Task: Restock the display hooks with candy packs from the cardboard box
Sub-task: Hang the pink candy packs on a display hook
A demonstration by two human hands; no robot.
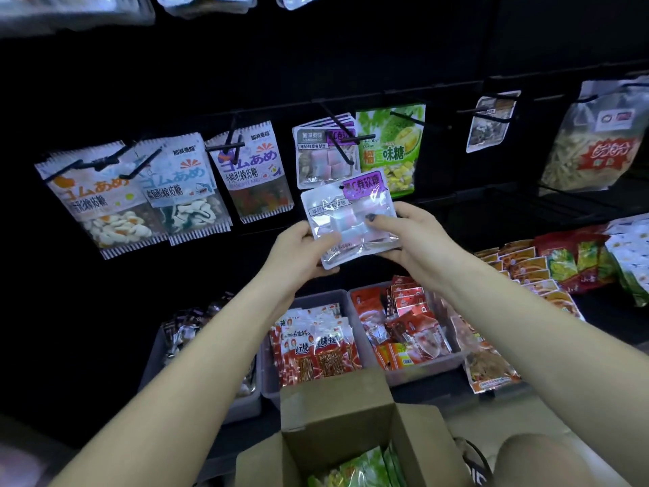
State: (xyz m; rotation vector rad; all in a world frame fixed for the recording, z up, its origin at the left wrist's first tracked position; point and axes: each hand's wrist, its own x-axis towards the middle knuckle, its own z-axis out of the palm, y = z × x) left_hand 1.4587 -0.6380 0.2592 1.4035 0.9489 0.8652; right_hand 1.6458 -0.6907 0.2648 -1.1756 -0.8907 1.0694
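Hands both on one candy pack point(351, 219): we hold it flat and face-up between left hand point(298, 251) and right hand point(411, 237), fingers clamped on its side edges, thumbs on the clear front. We keep it tilted with the punched hang hole at the top, just below the display hook point(339, 140) that already carries matching pink-and-white packs point(325, 159); judged, this grip leaves the hole free to thread onto the hook tip.

Neighbouring hooks carry gummy packs point(249, 177) to one side and a green durian candy pack point(389, 152) on the other.

Below, the cardboard box point(337, 413) stands open, flaps up, green packs point(365, 465) showing inside; its depth is hidden. Behind it, grey bins point(432, 367) on the lower shelf hold red snack sachets point(316, 349), loosely heaped.
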